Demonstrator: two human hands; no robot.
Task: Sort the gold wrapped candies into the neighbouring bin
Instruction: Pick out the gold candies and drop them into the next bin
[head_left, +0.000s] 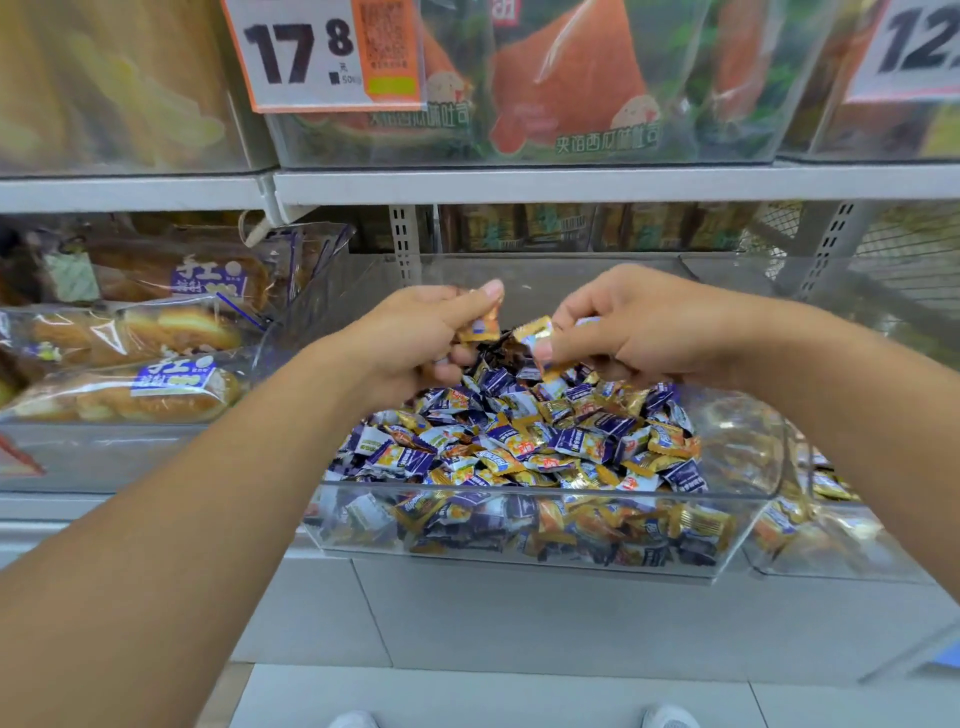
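Shop shelving with clear acrylic bins: picking step under way over the mixed candy bin.

Behind the mixed candy bin stands a grey shelf upright; above it a shelf carries packaged bread and a price card. The bin holds a heap of purple and gold wrapped candies, gold ones scattered through it. The left hand, above the rear of the bin, has its fingers curled and pinches one gold candy under the thumb. The right hand, also above the rear of the bin, pinches a second gold candy between thumb and fingers. The neighbouring bin, to the right of the mixed bin, already shows gold wrappers. Judged step: pieces are picked, not yet transferred. The next move calls for carrying both pieces right, over the dividing wall, and releasing them there.
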